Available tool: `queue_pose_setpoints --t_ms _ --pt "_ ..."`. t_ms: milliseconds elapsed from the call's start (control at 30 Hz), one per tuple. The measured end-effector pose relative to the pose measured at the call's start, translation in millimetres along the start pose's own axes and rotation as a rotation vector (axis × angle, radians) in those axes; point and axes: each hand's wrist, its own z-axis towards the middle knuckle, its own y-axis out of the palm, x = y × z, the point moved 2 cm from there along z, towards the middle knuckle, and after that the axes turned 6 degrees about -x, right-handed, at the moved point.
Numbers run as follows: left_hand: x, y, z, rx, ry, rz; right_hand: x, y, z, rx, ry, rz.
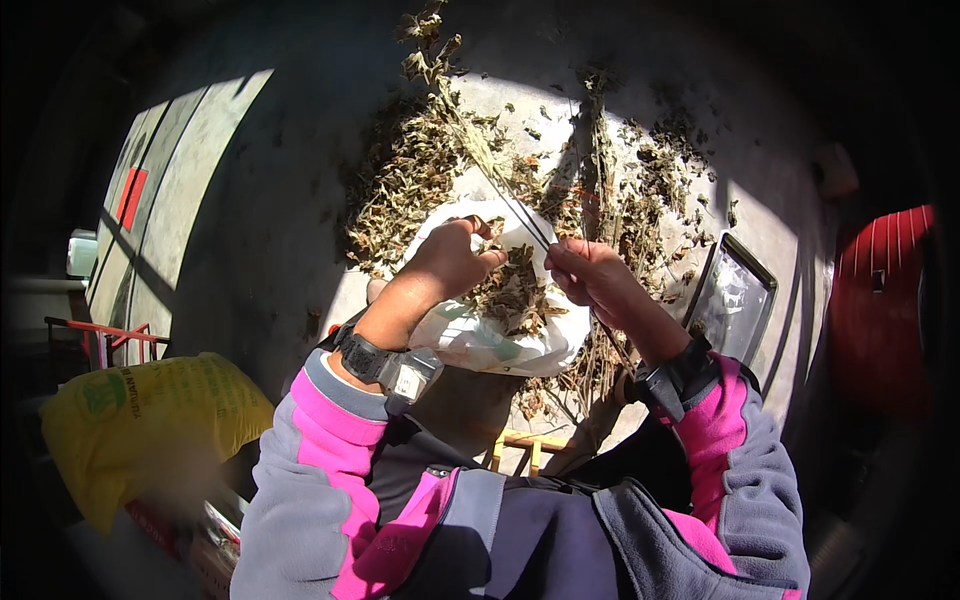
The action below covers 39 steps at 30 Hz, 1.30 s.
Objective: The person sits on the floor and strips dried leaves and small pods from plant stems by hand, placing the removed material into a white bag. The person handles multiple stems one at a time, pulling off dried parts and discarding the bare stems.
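My right hand (589,277) grips thin dark stems of a dried plant (474,142). The stalk slants away up and to the left, with withered leaves at its far end. My left hand (450,259) is over the left rim of a white plastic bag (555,337), its thumb and curled fingers apart with a gap between them. I see nothing clearly held there. Dry crumpled leaves (517,300) lie inside the bag, which stands open between my hands. Dark straps with small devices circle both wrists.
Dried leaves (409,165) are heaped on the concrete floor beyond the bag. A bundle of dry stalks (600,165) lies right of them. Near my right arm is a dark-rimmed tray (731,300); a red ribbed object (881,300) stands farther right. A yellow sack (157,420) sits at left.
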Motion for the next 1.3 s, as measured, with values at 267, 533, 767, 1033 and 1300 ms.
queue_pose_setpoints --t_ms 267,533,767,1033,1300 --pt "20.9 -31.6 -1.5 0.748 0.366 -0.310 5.8 4.2 0.0 0.113 -0.048 -0.106" --pt "23.8 -30.4 -0.6 0.761 0.337 -0.203 10.2 6.1 0.9 0.110 -0.076 -0.054" --pt "11.3 -17.2 7.3 0.632 0.258 -0.521 9.5 2.2 1.6 0.121 -0.092 -0.029" --pt "29.4 -4.1 -4.1 0.411 0.376 -0.379 12.5 -3.5 5.7 0.149 -0.107 -0.031" --pt "30.1 -18.0 -7.6 0.522 0.309 -0.351 12.1 -1.7 4.9 0.153 -0.099 -0.050"
